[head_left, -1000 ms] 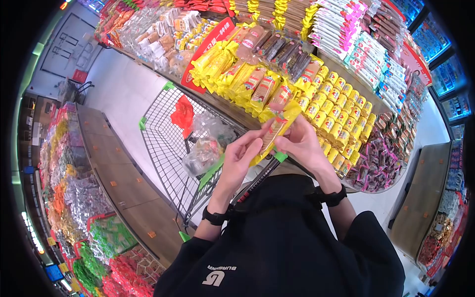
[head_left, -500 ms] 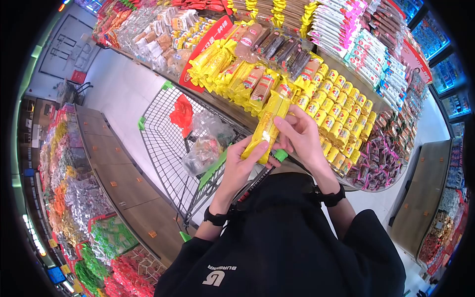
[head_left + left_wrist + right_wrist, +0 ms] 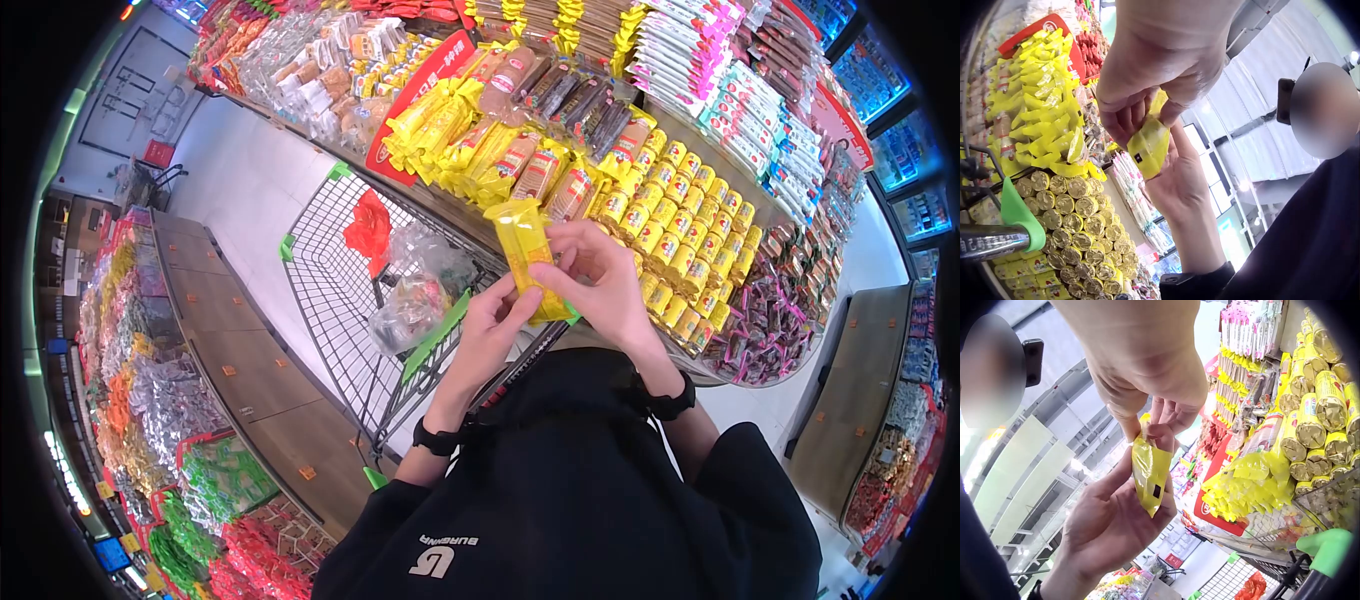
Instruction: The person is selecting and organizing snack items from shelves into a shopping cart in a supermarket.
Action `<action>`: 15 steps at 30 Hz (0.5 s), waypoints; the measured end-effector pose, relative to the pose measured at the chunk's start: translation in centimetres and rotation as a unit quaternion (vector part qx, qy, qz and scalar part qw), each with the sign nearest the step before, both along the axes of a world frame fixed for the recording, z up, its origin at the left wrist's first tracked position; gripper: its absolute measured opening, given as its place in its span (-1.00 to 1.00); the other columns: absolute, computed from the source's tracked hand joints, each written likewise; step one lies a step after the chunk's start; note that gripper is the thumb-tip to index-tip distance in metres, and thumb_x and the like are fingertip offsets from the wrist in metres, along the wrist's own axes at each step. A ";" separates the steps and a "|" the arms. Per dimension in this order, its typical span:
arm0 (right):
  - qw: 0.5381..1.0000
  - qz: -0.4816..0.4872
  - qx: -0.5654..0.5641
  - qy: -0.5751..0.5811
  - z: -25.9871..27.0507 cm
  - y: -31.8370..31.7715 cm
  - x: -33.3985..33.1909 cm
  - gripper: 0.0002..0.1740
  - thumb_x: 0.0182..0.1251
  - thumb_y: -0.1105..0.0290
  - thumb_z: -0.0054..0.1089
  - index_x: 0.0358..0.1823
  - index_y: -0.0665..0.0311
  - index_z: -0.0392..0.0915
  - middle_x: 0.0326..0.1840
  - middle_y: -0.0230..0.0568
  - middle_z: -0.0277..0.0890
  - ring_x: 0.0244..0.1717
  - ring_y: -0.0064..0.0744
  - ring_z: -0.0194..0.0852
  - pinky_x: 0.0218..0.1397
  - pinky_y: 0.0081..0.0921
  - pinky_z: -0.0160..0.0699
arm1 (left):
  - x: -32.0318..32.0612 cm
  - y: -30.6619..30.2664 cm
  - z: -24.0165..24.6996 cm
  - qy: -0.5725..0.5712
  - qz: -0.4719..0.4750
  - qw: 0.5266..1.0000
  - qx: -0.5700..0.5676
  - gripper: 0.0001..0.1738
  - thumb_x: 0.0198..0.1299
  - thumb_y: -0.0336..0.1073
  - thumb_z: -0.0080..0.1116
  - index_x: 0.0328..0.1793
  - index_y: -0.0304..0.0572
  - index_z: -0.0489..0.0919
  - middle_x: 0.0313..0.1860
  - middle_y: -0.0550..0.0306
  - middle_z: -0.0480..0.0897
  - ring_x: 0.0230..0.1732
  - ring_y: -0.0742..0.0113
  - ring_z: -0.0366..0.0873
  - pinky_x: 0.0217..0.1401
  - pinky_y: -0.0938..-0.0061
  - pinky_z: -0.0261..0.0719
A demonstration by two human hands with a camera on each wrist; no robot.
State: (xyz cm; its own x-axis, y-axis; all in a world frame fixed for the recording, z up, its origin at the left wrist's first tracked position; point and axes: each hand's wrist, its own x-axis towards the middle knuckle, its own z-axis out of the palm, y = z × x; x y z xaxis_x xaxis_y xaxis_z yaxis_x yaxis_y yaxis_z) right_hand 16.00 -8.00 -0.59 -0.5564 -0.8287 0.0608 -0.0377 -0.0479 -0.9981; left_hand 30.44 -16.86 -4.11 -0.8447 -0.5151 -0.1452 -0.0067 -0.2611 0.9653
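Note:
A long yellow snack packet (image 3: 520, 245) is held up in front of the chest, between both hands. My left hand (image 3: 488, 328) pinches its lower end with thumb and fingers. From the other side my right hand (image 3: 606, 288) grips its edge, thumb across the front. The left wrist view shows the packet (image 3: 1151, 147) end-on with a small dark square printed on it. In the right wrist view, the left palm (image 3: 1113, 528) lies behind the packet (image 3: 1149, 478). Similar yellow packets (image 3: 480, 165) lie stacked on the display beyond the hands.
A shopping cart (image 3: 318, 310) with green corners stands at the left, holding a red bag (image 3: 368, 232) and clear plastic bags (image 3: 410, 315). Rows of yellow rolls (image 3: 680, 225) fill the display to the right. Candy bins (image 3: 180, 390) line the left side behind a wooden front.
The packet has been turned over from its windowed side to its printed yellow side, then tipped more upright with its top swinging left. Both hands keep hold; the right hand has shifted lower along it.

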 end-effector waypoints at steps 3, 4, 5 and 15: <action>0.999 0.032 -0.010 -0.004 0.1 0.2 0.1 -0.54 0.17 0.49 0.47 0.10 0.37 0.54 -0.21 -0.26 0.64 -0.34 -0.73 0.46 -0.21 -0.67 0.55 | 0.6 -0.4 -0.7 0.001 -0.036 0.999 0.006 -0.53 0.47 -0.18 0.05 0.38 -0.30 0.42 0.06 0.22 0.62 0.05 0.59 0.49 0.12 0.59 0.42; 0.999 0.041 -0.014 -0.008 0.0 0.3 0.1 -0.53 0.16 0.48 0.48 0.10 0.37 0.54 -0.18 -0.23 0.65 -0.33 -0.72 0.47 -0.20 -0.67 0.56 | 0.7 -0.4 -0.8 0.002 -0.045 0.999 0.008 -0.51 0.49 -0.17 0.02 0.42 -0.30 0.38 0.11 0.19 0.60 0.10 0.57 0.48 0.18 0.57 0.41; 0.999 0.044 -0.015 -0.008 0.0 0.3 0.2 -0.51 0.15 0.47 0.49 0.11 0.37 0.54 -0.16 -0.22 0.64 -0.32 -0.72 0.47 -0.19 -0.67 0.56 | 0.6 -0.3 -0.7 0.025 -0.040 0.998 0.032 -0.49 0.50 -0.15 -0.01 0.45 -0.30 0.34 0.17 0.16 0.56 0.16 0.52 0.46 0.23 0.54 0.39; 0.998 0.055 -0.017 -0.040 0.1 0.7 0.4 -0.48 0.13 0.47 0.51 0.11 0.39 0.50 -0.04 -0.21 0.60 -0.34 -0.76 0.45 -0.21 -0.69 0.51 | 0.7 -0.1 -0.1 0.079 -0.052 0.989 0.113 -0.40 0.52 -0.11 -0.08 0.53 -0.34 0.21 0.36 0.06 0.44 0.34 0.34 0.39 0.44 0.41 0.28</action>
